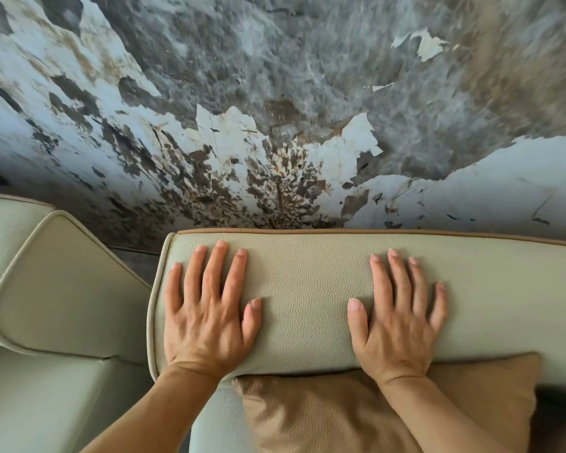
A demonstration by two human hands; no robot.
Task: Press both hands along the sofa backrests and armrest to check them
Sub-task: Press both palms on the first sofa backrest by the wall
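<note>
A pale cream leather sofa backrest [307, 282] with tan piping runs across the middle of the view. My left hand [208, 312] lies flat on its left end, palm down, fingers spread. My right hand [397, 317] lies flat further right on the same backrest, fingers apart. Neither hand holds anything. To the left, a second backrest [66, 289] of the same leather sits at an angle, untouched.
A tan cushion [373, 413] leans against the backrest below my right wrist. Cream seat cushions [40, 400] show at the lower left. Behind the sofa stands a wall [275, 109] with a grey, white and brown marbled pattern. A narrow gap separates the two backrests.
</note>
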